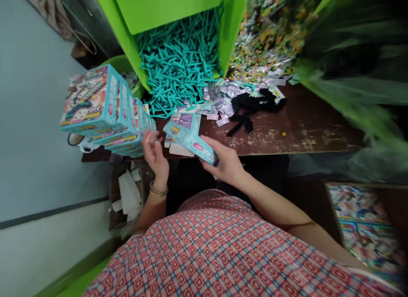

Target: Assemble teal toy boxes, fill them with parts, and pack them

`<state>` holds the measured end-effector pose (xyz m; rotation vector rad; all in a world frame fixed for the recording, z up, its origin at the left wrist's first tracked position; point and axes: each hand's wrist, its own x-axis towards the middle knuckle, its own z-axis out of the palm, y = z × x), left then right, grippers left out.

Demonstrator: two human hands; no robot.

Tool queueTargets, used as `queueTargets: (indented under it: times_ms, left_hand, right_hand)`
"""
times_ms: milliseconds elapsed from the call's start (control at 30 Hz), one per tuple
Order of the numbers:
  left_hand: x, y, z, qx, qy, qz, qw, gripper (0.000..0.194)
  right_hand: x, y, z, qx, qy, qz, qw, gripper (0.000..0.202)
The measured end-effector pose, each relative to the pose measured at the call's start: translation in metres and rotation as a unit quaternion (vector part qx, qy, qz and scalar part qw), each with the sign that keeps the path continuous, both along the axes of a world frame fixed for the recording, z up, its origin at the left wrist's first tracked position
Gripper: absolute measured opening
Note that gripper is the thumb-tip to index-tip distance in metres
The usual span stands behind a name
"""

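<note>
In my right hand (225,161) is a light blue cardboard box (194,144), tilted, its narrow printed side facing up. Fingers and thumb wrap its near right end, and the far left end is blurred. My left hand (155,154) holds nothing; its fingers are apart and slightly curled, just left of that box. Beyond it stand stacked printed boxes (92,99) in the same light blue, close to my left fingertips. Under the held box, another carton (186,120) lies on the brown table (264,137).
A green bin (234,33) spills turquoise stick-like pieces (181,63) onto the table. Small pale packets (225,105) and black ridged strips (255,102) lie to the right. Behind them is a heap of colourful packets (270,37). A white mug (87,144) stands left; printed packs (363,220) sit lower right.
</note>
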<state>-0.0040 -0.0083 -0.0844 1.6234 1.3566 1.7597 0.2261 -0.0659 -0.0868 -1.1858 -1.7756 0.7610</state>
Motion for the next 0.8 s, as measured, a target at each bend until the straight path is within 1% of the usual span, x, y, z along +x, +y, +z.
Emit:
queueTargets:
  times_ms: [33,67,100,133,167,200,233,267,300,333,367,400,467,533,600,667,733,767,800]
  left_hand:
    - [0.002,-0.001,0.001,0.047,0.023,0.010,0.999,0.039]
    - [0.005,-0.003,0.000,0.091,0.053,0.016,0.994,0.040]
    - [0.009,-0.006,-0.004,0.114,0.091,0.009,0.989,0.038]
    - [0.015,-0.010,-0.011,0.108,0.140,-0.021,0.984,0.036]
    - [0.021,-0.014,-0.019,0.077,0.197,-0.068,0.975,0.035]
    - [0.028,-0.018,-0.029,0.027,0.262,-0.123,0.957,0.036]
    - [0.035,-0.021,-0.038,-0.030,0.332,-0.174,0.927,0.041]
    - [0.041,-0.024,-0.047,-0.082,0.400,-0.216,0.887,0.051]
    - [0.045,-0.025,-0.053,-0.119,0.464,-0.244,0.844,0.066]
    - [0.047,-0.027,-0.056,-0.142,0.519,-0.260,0.802,0.084]
    - [0.046,-0.027,-0.057,-0.153,0.563,-0.270,0.766,0.098]
    - [0.043,-0.027,-0.054,-0.152,0.596,-0.282,0.736,0.107]
    - [0.030,-0.026,-0.045,-0.129,0.635,-0.314,0.693,0.114]
    - [0.010,-0.023,-0.036,-0.103,0.654,-0.339,0.668,0.115]
    - [-0.013,-0.020,-0.033,-0.092,0.663,-0.331,0.665,0.109]
    - [-0.032,-0.017,-0.038,-0.102,0.660,-0.303,0.680,0.090]
    - [-0.044,-0.014,-0.047,-0.120,0.633,-0.276,0.713,0.067]
    - [-0.046,-0.013,-0.052,-0.126,0.608,-0.265,0.737,0.057]
    - [-0.045,-0.012,-0.056,-0.124,0.575,-0.251,0.769,0.049]
  right_hand:
    - [-0.002,0.003,0.003,0.033,-0.035,-0.039,0.998,0.071]
    - [-0.003,0.010,0.002,0.056,-0.063,-0.056,0.995,0.074]
    - [-0.002,0.021,-0.003,0.066,-0.081,-0.050,0.993,0.074]
    - [0.000,0.034,-0.012,0.066,-0.090,-0.034,0.993,0.070]
    - [0.006,0.049,-0.023,0.060,-0.095,-0.025,0.993,0.063]
    - [0.014,0.064,-0.035,0.048,-0.104,-0.039,0.993,0.055]
    - [0.024,0.078,-0.047,0.032,-0.125,-0.074,0.989,0.049]
    - [0.036,0.089,-0.058,0.015,-0.157,-0.118,0.980,0.047]
    - [0.047,0.095,-0.068,0.000,-0.198,-0.153,0.968,0.047]
    - [0.056,0.097,-0.077,-0.009,-0.243,-0.163,0.956,0.048]
    - [0.063,0.094,-0.085,-0.010,-0.285,-0.147,0.947,0.051]
    - [0.068,0.086,-0.091,-0.004,-0.317,-0.116,0.941,0.055]
    - [0.071,0.064,-0.101,0.019,-0.354,-0.059,0.933,0.061]
    - [0.071,0.040,-0.108,0.032,-0.365,-0.042,0.930,0.065]
    - [0.074,0.022,-0.114,0.031,-0.356,-0.045,0.933,0.066]
    - [0.081,0.009,-0.118,0.033,-0.335,-0.048,0.941,0.062]
    - [0.087,0.001,-0.122,0.042,-0.301,-0.048,0.951,0.049]
    - [0.090,-0.002,-0.124,0.049,-0.282,-0.045,0.957,0.042]
    - [0.093,-0.004,-0.125,0.055,-0.262,-0.039,0.963,0.038]
